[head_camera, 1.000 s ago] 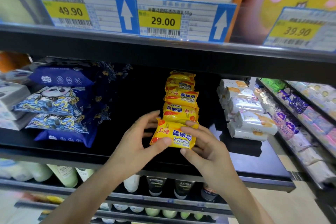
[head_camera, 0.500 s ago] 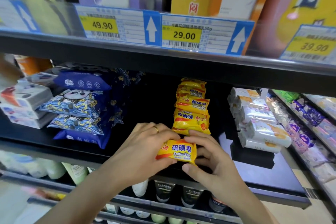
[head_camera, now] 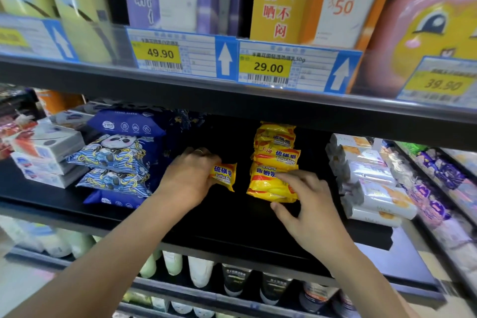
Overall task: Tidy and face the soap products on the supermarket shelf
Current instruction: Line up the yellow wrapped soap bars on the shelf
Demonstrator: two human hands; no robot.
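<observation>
Hands work nearest to us, over the black metal shelf deck (head_camera: 232,227). Our left hand (head_camera: 188,178) grips one small yellow plastic-wrapped soap bar (head_camera: 224,175), fingers curled round its left end, holding it just left of the stack. Our right hand (head_camera: 307,209) rests on the front of the stack of yellow plastic-wrapped soap bars (head_camera: 275,162); its fingers are spread, fingertips touching the lowest pack, thumb just below it.

We judge each bar light and rigid inside a slick, crinkly film wrapper, so packs may slide off one another. We advise holding a bar across its short ends, not by the loose crimped seams.

Behind and left lie dark blue soft wipe packs (head_camera: 116,157); to the right, white wrapped soap bars (head_camera: 371,188). Overhead hang yellow-and-blue paper price tags (head_camera: 180,54).
</observation>
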